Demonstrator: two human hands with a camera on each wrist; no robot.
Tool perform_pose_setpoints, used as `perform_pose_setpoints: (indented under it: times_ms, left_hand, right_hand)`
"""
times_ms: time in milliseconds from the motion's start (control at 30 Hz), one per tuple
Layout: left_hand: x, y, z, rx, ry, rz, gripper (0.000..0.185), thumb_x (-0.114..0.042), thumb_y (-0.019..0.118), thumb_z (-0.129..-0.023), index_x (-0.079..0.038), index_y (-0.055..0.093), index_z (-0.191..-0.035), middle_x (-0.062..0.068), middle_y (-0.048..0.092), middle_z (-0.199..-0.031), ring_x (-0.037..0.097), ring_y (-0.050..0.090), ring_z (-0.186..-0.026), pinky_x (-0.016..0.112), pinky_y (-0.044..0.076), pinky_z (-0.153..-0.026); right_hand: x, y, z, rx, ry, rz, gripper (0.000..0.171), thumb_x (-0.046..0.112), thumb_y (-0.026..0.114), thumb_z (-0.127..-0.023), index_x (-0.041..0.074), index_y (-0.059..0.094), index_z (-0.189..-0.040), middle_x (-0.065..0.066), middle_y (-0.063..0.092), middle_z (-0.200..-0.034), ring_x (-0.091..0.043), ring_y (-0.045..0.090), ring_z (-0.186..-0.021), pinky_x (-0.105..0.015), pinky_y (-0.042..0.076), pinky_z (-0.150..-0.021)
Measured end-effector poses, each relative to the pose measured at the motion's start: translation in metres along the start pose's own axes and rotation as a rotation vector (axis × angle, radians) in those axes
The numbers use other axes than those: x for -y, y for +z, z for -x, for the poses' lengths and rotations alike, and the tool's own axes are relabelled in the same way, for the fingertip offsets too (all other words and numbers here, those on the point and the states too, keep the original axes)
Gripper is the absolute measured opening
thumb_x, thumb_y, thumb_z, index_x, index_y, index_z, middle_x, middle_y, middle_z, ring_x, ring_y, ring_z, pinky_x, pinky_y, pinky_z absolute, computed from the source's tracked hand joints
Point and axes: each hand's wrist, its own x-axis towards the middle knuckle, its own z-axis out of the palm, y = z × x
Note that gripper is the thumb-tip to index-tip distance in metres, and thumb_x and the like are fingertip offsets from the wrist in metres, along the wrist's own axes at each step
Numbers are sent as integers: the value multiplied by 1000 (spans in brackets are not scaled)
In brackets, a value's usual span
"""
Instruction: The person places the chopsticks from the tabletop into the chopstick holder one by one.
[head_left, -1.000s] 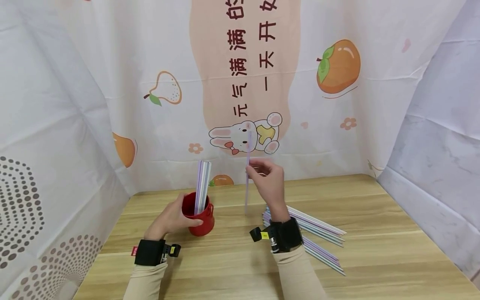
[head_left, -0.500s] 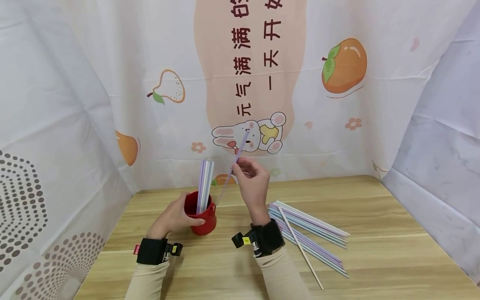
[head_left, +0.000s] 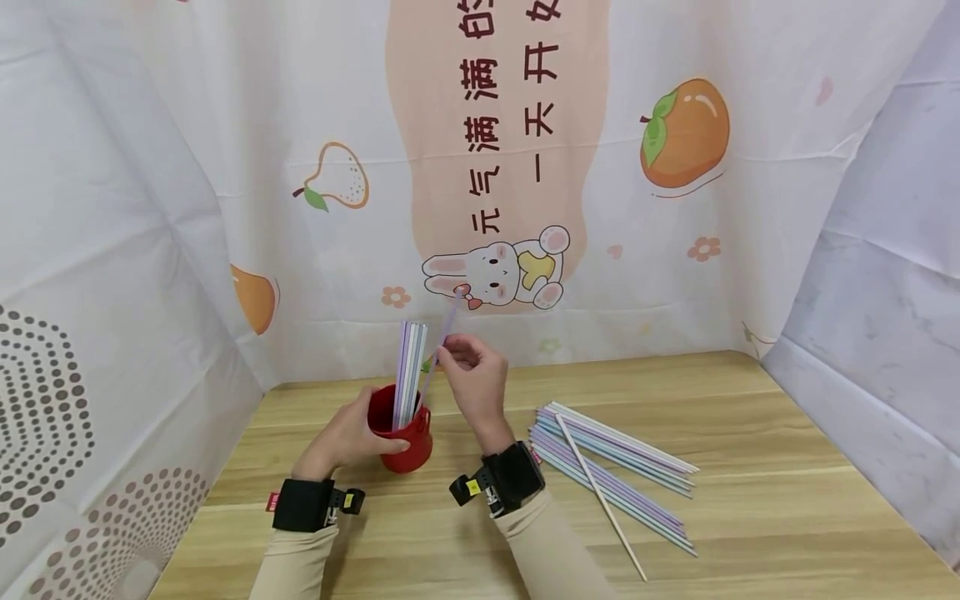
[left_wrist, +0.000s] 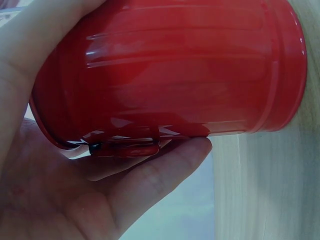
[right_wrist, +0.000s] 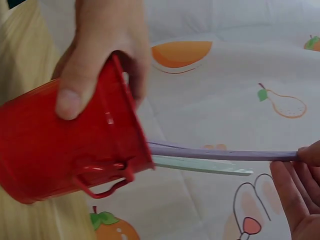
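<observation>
My left hand [head_left: 348, 433] grips a small red metal bucket [head_left: 411, 450] by its rim and side; in the left wrist view its fingers curve around the wall. A bundle of white, purple and bluish thin sticks [head_left: 409, 362] stands upright in the bucket. My right hand [head_left: 478, 387] pinches a thin purple stick [head_left: 452, 318] between thumb and fingertips. That stick slants, its lower end at the bucket's mouth beside the bundle. From the right wrist, the purple stick [right_wrist: 225, 154] runs to the bucket rim, with a pale green stick [right_wrist: 200, 165] just below it.
To the right, pastel sticks [head_left: 615, 475] lie in a loose pile on the wooden table [head_left: 757, 467]. One white stick [head_left: 600, 496] lies crosswise over them. A printed curtain [head_left: 315, 275] hangs behind the table.
My right hand has moved left and down with the purple stick, which has tilted and come to the bucket's mouth. The arm has uncovered the pile. My left hand keeps its place.
</observation>
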Motion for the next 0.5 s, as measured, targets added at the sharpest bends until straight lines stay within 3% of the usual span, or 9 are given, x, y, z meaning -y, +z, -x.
perform_pose_setpoints:
  times_ms: [500]
  left_hand:
    - [-1,1,0,-6,-4,-18,88,-32,91,-77,-5,40,-144,16,61,-140,31,61,-123,48,59,-99]
  right_hand:
    - [-34,17,14,115,43,236,9,1,78,-85,-4,76,-93,-17,77,-85,-22,74,-72,-24,63,-68]
